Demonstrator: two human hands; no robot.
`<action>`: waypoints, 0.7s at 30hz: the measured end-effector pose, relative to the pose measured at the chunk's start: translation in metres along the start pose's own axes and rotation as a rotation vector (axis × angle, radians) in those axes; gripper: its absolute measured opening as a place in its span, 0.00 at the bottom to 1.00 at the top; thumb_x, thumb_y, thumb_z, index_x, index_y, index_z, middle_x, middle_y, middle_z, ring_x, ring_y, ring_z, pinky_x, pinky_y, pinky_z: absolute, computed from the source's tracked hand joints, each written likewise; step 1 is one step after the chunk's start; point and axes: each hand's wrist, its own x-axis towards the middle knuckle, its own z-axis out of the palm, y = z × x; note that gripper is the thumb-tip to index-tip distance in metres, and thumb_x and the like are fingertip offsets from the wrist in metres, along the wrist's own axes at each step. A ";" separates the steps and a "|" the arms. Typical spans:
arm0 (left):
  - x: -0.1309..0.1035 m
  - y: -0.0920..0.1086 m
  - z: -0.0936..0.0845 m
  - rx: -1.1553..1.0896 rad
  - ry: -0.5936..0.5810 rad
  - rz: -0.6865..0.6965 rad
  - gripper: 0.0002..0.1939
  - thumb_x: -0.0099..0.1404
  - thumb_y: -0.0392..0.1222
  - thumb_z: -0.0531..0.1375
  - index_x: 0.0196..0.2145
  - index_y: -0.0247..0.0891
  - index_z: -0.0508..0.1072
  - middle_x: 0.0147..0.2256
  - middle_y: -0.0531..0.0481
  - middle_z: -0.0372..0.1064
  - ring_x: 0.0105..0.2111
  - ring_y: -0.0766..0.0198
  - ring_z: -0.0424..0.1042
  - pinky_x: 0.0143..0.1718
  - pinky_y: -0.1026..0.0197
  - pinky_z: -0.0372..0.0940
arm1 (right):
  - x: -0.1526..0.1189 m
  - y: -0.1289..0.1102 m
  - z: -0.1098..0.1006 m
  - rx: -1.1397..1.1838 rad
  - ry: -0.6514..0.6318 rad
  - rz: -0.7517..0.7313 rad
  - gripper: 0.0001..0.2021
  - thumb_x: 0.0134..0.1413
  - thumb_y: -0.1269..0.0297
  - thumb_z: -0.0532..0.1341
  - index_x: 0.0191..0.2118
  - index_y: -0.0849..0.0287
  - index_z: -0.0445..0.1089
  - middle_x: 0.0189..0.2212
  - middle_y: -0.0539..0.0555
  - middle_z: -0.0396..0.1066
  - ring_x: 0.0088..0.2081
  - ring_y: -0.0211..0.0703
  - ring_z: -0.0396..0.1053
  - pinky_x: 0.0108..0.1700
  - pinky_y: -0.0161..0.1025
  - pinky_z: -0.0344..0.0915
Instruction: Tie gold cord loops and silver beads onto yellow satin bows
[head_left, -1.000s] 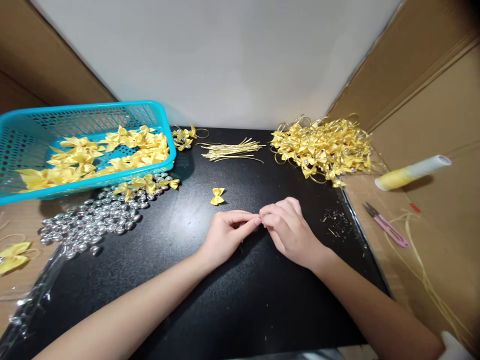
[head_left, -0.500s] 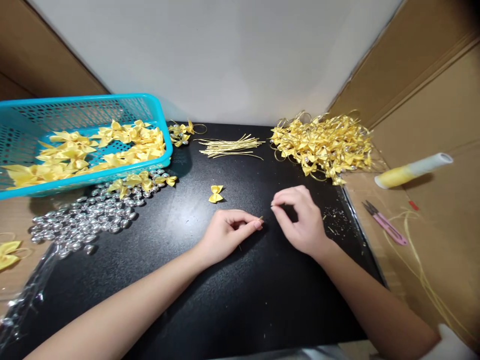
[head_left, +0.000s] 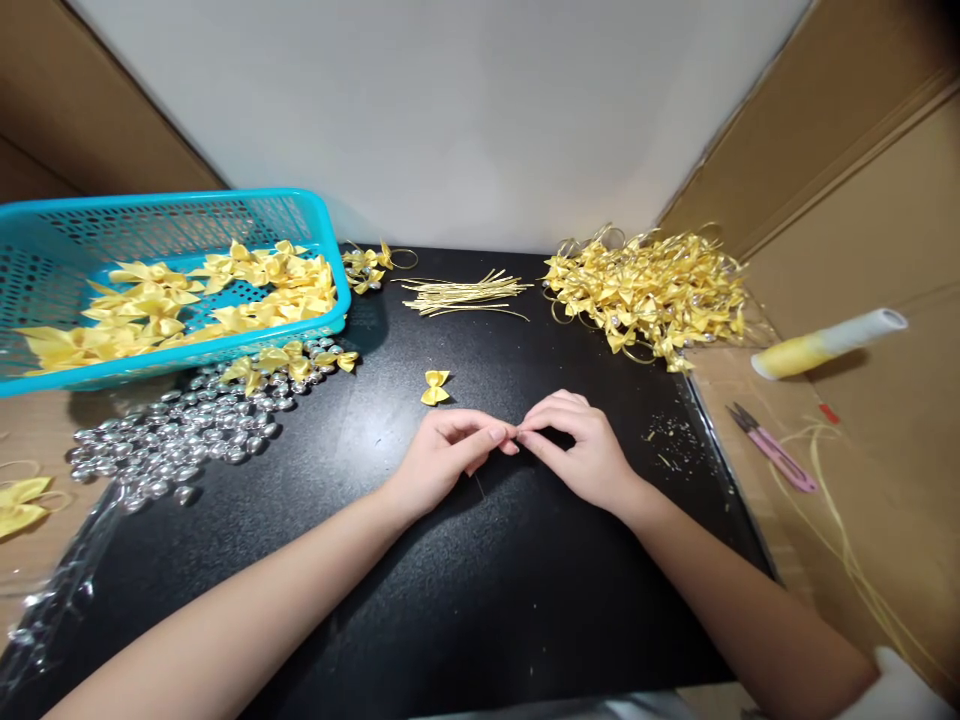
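Note:
Over the middle of the black table, my left hand point(head_left: 455, 455) pinches a thin cord or thread point(head_left: 481, 487), a short length of which hangs below the fingers. My right hand point(head_left: 577, 446) is also closed in a pinch, its fingertips meeting those of the left hand. Whatever lies between the right fingertips is too small to make out. Just beyond the left hand lies a single yellow ribbon bow point(head_left: 435, 387). Farther back is a bundle of gold cords point(head_left: 465, 294).
A blue basket point(head_left: 339, 270) of yellow bows stands at the left, with silver beads point(head_left: 187, 440) before it. Finished bows with loops point(head_left: 645, 295) are heaped at the back right. Pink thread snips point(head_left: 780, 458), loose yellow cord point(head_left: 840, 530) and a tube point(head_left: 829, 343) lie rightward.
My right hand has moved left and slightly down, so its fingertips now meet the left hand's. The left hand keeps its pinch. The view has shifted slightly.

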 end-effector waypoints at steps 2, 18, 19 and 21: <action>0.000 -0.001 0.000 -0.040 0.038 0.001 0.11 0.58 0.48 0.67 0.32 0.38 0.83 0.22 0.50 0.75 0.17 0.75 0.54 0.18 0.68 0.49 | -0.002 -0.002 0.002 -0.042 0.009 -0.015 0.05 0.58 0.68 0.63 0.31 0.55 0.74 0.29 0.49 0.77 0.34 0.41 0.71 0.42 0.44 0.60; -0.006 0.001 0.011 0.297 0.156 0.153 0.08 0.60 0.41 0.64 0.33 0.37 0.82 0.31 0.46 0.80 0.25 0.67 0.72 0.26 0.67 0.65 | -0.006 -0.010 0.001 -0.436 0.115 -0.288 0.07 0.57 0.72 0.60 0.29 0.56 0.71 0.26 0.45 0.75 0.30 0.36 0.69 0.52 0.46 0.52; -0.007 0.001 0.012 0.354 0.153 0.194 0.07 0.61 0.41 0.64 0.33 0.36 0.82 0.31 0.46 0.80 0.28 0.65 0.74 0.29 0.66 0.67 | -0.006 -0.010 0.001 -0.440 0.114 -0.293 0.07 0.57 0.72 0.60 0.28 0.57 0.71 0.26 0.45 0.75 0.30 0.36 0.69 0.51 0.46 0.52; -0.008 0.002 0.012 0.467 0.148 0.253 0.08 0.62 0.40 0.63 0.32 0.36 0.81 0.30 0.46 0.79 0.30 0.63 0.75 0.31 0.64 0.67 | -0.005 -0.011 0.001 -0.445 0.113 -0.297 0.08 0.58 0.72 0.59 0.28 0.57 0.70 0.25 0.46 0.74 0.30 0.36 0.68 0.50 0.45 0.53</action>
